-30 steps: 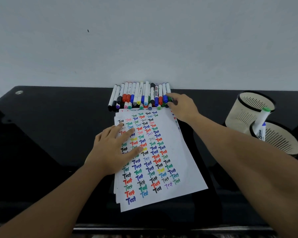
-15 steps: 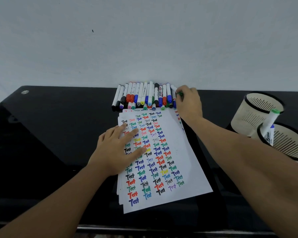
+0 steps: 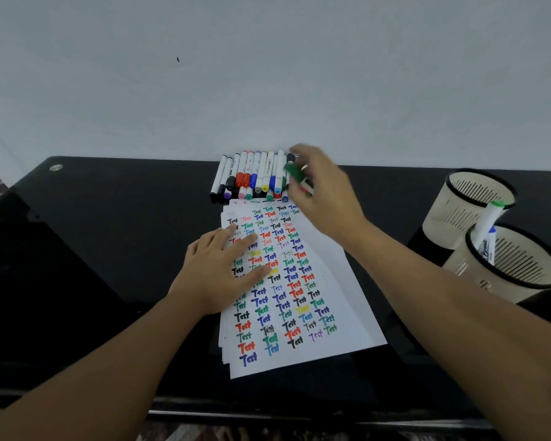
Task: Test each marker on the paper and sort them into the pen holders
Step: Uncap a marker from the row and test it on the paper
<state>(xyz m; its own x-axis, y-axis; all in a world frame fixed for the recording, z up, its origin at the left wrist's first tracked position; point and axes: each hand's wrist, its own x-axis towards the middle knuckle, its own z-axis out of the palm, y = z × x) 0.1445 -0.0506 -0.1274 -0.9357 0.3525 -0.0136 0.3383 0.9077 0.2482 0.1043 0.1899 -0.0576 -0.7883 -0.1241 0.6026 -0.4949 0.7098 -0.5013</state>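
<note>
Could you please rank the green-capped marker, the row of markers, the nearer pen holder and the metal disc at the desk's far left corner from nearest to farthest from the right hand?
From the right hand:
1. Green-capped marker, in its fingers.
2. Row of markers, just left.
3. Nearer pen holder, right.
4. Metal disc, far left corner.

"Test" in many colours, paper (image 3: 331, 313)

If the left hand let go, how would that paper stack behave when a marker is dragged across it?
Likely to slide: the paper stack lies on a glossy black table, held only by the flat left hand. Its sheets are already fanned at the near edge, so they would probably shift apart. Thin and floppy if lifted.
</note>
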